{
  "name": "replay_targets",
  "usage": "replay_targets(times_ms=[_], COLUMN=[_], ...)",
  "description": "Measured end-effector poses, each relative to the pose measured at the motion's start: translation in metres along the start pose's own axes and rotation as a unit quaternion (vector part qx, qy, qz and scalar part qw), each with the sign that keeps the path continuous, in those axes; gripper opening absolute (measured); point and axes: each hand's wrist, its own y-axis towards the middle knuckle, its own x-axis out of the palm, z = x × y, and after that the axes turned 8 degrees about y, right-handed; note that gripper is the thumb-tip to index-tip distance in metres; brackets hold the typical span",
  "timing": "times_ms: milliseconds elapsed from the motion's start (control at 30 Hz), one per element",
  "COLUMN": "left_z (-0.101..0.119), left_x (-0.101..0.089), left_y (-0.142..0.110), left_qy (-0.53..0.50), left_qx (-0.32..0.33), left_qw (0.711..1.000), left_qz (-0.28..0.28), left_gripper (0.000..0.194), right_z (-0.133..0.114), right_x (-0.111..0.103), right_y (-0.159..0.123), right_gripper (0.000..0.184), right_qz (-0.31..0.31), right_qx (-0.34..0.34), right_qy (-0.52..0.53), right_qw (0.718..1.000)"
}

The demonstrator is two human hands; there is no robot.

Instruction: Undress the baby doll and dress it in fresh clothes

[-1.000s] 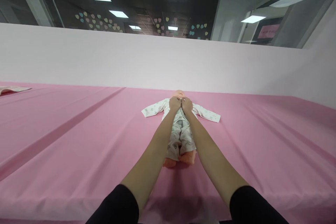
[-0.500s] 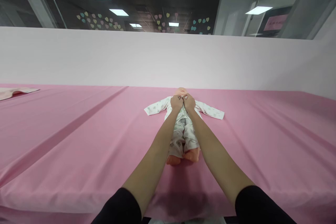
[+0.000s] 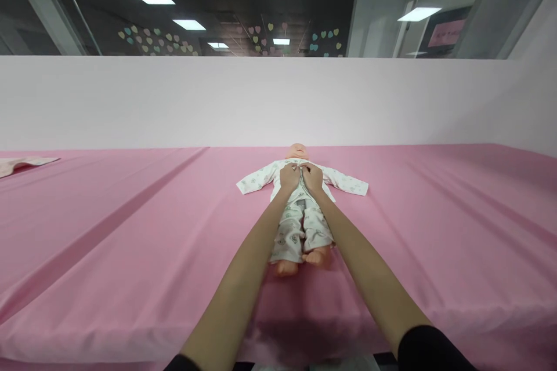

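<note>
A baby doll [image 3: 296,151] lies on its back on the pink sheet [image 3: 130,243], head away from me, bare feet toward me. It wears a white patterned romper [image 3: 302,229] with both sleeves spread out flat. My left hand [image 3: 289,177] and my right hand [image 3: 312,177] sit side by side on the doll's chest, fingers curled and pinching the two front edges of the romper together. Both forearms run along the doll's legs.
A pale pink wall panel [image 3: 174,104] stands behind the padded surface. A folded light cloth [image 3: 21,163] lies at the far left edge. Glass above the panel shows heart stickers and ceiling lights.
Both hands have slid a little down from the doll's neck to its chest, so the doll's head now shows. The view has tilted slightly.
</note>
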Motion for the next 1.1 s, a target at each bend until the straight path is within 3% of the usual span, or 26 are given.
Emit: replay_targets(times_ms=[333,767,967,1100], left_z=[-0.003,0.0,0.003,0.002], left_x=[-0.008,-0.004,-0.009,-0.017], left_y=[-0.017,-0.017,-0.015,-0.012], left_qy=[0.002,0.002,-0.026,-0.048], left_qx=[0.028,0.009,0.004,0.007], left_qw=[1.0,1.0,0.999,0.997], left_qz=[-0.008,-0.01,-0.032,-0.064], left_gripper=[0.02,0.019,0.019,0.022], right_z=[0.004,0.001,-0.002,-0.007], right_x=[-0.006,-0.007,-0.009,-0.015], right_y=[-0.015,-0.014,-0.016,-0.012], right_gripper=[0.025,0.019,0.023,0.029], right_qz=[0.028,0.046,0.031,-0.011], right_qx=[-0.06,-0.028,-0.032,-0.028], right_qy=[0.034,0.031,0.021,0.013], right_qw=[0.997,0.998,0.999,0.999])
